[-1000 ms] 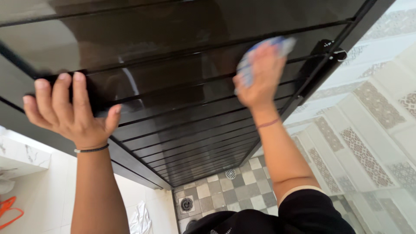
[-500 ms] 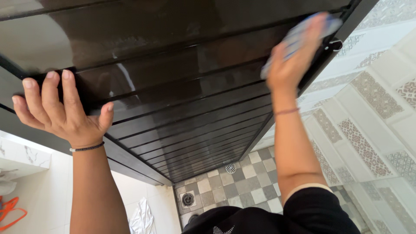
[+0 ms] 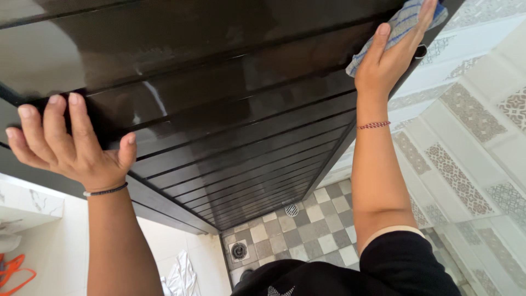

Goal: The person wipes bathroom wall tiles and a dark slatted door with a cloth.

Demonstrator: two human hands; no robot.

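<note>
Right hand (image 3: 392, 52) raised high at upper right of the head view, fingers together and flat, palm pressing a blue-and-white checked cloth (image 3: 402, 24) against the dark door (image 3: 230, 109). Cloth caught between palm and panel near the door's upper right edge; folded ends showing above and beside the fingers. Thin red braided bracelet (image 3: 374, 125) around the right wrist; black sleeve (image 3: 408, 263) at the upper arm.

Left hand (image 3: 68, 140) at left, fingers spread slightly and curled over the door's near edge, thumb out to the side and laid on the glossy face. Gripping the edge only, nothing else in it. Dark thin band (image 3: 105, 191) around the left wrist.

Door: glossy, dark brown to black, ribbed with horizontal slats running down toward the floor, reflections visible on the upper slats. Small dark latch or handle piece (image 3: 421, 52) just beside the right hand, detail unclear.

Below: checked grey-and-white floor tiles (image 3: 312, 230) with two round drains (image 3: 239, 251). Patterned wall tiles (image 3: 466, 164) to the right. White crumpled fabric (image 3: 178, 271) on the pale floor at lower left, orange item (image 3: 13, 271) at far left edge, kind not discernible.
</note>
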